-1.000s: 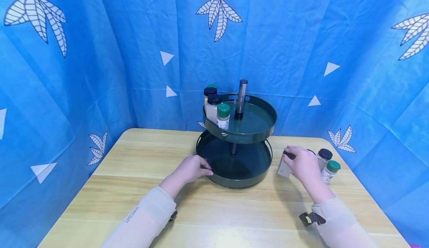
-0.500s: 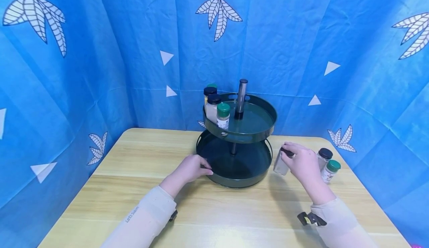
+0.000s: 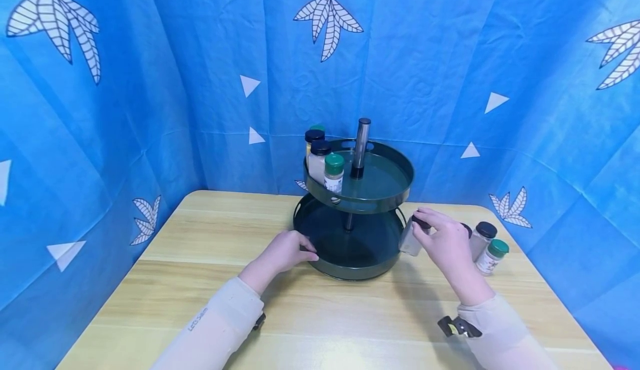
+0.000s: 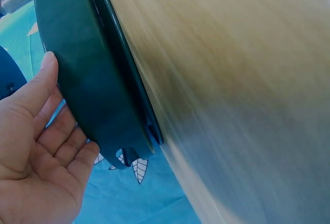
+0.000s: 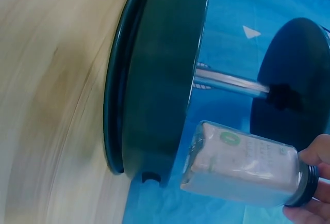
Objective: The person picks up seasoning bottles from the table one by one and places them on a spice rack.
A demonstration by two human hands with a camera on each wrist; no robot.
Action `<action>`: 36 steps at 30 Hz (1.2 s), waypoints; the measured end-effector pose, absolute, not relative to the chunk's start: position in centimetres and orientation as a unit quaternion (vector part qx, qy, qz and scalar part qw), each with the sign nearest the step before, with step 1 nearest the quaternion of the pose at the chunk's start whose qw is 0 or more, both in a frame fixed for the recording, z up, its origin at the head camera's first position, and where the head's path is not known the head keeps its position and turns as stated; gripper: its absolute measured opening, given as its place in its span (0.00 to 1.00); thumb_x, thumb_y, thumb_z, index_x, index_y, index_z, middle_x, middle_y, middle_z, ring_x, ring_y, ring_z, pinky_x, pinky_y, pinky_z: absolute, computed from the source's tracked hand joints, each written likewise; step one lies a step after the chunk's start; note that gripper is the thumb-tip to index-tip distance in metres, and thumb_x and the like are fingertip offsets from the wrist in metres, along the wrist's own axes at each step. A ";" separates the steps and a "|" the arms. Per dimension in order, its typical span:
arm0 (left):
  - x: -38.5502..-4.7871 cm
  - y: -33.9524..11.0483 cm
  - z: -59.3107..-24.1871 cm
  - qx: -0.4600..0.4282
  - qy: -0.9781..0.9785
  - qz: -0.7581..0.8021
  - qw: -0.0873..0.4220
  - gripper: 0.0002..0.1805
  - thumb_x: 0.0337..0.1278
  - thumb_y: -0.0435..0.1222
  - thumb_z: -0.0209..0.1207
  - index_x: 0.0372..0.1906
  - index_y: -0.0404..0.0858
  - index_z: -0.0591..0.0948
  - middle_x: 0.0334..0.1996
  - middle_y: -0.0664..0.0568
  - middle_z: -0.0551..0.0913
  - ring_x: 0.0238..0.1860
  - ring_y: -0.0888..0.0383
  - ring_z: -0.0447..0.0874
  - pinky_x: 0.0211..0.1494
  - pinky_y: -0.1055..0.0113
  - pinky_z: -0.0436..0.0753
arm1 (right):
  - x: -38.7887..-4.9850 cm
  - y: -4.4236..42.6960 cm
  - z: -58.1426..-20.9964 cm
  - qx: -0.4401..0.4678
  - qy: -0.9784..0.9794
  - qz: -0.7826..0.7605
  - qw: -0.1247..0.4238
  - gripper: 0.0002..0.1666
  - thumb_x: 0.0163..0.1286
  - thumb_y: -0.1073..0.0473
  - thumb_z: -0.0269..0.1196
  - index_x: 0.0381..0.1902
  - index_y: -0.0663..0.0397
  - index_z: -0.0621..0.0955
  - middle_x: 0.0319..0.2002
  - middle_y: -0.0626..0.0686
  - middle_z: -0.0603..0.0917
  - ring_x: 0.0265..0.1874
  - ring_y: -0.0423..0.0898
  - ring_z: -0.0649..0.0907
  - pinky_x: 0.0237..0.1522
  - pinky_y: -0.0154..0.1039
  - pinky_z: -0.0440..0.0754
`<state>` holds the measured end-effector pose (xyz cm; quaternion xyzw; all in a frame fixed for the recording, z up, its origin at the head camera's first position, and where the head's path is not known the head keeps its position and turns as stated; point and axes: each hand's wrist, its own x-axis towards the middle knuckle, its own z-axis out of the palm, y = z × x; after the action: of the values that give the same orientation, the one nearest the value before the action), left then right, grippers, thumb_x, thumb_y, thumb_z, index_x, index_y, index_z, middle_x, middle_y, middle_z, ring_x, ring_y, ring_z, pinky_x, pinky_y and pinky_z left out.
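By its black lid, my right hand (image 3: 450, 242) holds a clear square jar (image 3: 411, 241) with pale contents, tilted beside the right rim of the lower tray (image 3: 352, 273). In the right wrist view, fingers (image 5: 318, 154) grip the lid and the jar (image 5: 242, 164) lies off the tray wall (image 5: 160, 79). My left hand (image 3: 282, 252) holds the lower tray's left front rim, and in the left wrist view the thumb and fingertips of that hand (image 4: 44, 146) meet the edge of the green tray (image 4: 85, 64).
The upper tray (image 3: 372, 206) carries several jars at its left, including a green-lidded one (image 3: 333, 175). A metal post (image 3: 361, 145) rises through it. At the right of the table (image 3: 310, 320) stand a black-lidded jar (image 3: 481, 239), a green-lidded jar (image 3: 491, 258) and another black lid, partly hidden. Blue curtain (image 3: 415, 70) surrounds the table.
My right hand has moved left and slightly up with the square jar, from near the other jars to the lower tray's right rim. The left hand has stayed at the rim.
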<state>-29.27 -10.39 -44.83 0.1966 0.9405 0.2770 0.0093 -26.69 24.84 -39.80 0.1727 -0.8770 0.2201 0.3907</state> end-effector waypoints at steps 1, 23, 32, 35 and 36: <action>-29.3 -10.4 -44.8 0.198 0.940 0.276 0.009 0.06 0.55 0.43 0.72 0.34 0.46 0.91 0.39 0.56 0.88 0.51 0.52 0.84 0.59 0.54 0.80 | -26.8 24.7 -39.8 0.177 -0.875 0.221 0.394 0.14 0.57 0.66 0.72 0.43 0.62 0.89 0.45 0.60 0.89 0.41 0.58 0.88 0.30 0.51 0.85; -29.6 -10.5 -45.1 0.213 0.937 0.277 0.001 0.06 0.55 0.43 0.72 0.34 0.46 0.91 0.34 0.59 0.88 0.43 0.55 0.84 0.53 0.57 0.82 | -27.9 21.9 -40.7 0.238 -0.842 0.233 0.423 0.14 0.54 0.68 0.74 0.41 0.62 0.89 0.44 0.61 0.89 0.44 0.58 0.88 0.45 0.56 0.86; -29.6 -10.4 -45.0 0.208 0.939 0.275 0.003 0.06 0.55 0.43 0.72 0.34 0.46 0.91 0.36 0.58 0.88 0.46 0.54 0.84 0.55 0.56 0.82 | -28.3 20.9 -41.0 0.248 -0.844 0.235 0.415 0.13 0.54 0.68 0.75 0.40 0.62 0.89 0.42 0.62 0.89 0.42 0.59 0.88 0.45 0.56 0.86; -29.6 -10.4 -45.0 0.209 0.938 0.275 0.002 0.07 0.55 0.43 0.72 0.34 0.45 0.91 0.36 0.57 0.88 0.46 0.54 0.84 0.56 0.56 0.82 | -28.5 20.7 -41.1 0.248 -0.846 0.233 0.410 0.12 0.54 0.67 0.74 0.39 0.62 0.89 0.41 0.61 0.89 0.41 0.58 0.89 0.44 0.55 0.86; -29.6 -10.4 -45.0 0.209 0.939 0.274 0.001 0.07 0.55 0.43 0.72 0.34 0.45 0.91 0.36 0.57 0.88 0.47 0.54 0.84 0.56 0.56 0.81 | -28.5 20.6 -41.1 0.248 -0.847 0.232 0.409 0.12 0.54 0.67 0.74 0.39 0.61 0.89 0.40 0.60 0.89 0.40 0.57 0.89 0.44 0.55 0.87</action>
<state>-29.56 -10.40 -45.04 0.2087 0.9387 0.2744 0.0013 -28.53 20.57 -41.13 0.2484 -0.8470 0.2320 0.4087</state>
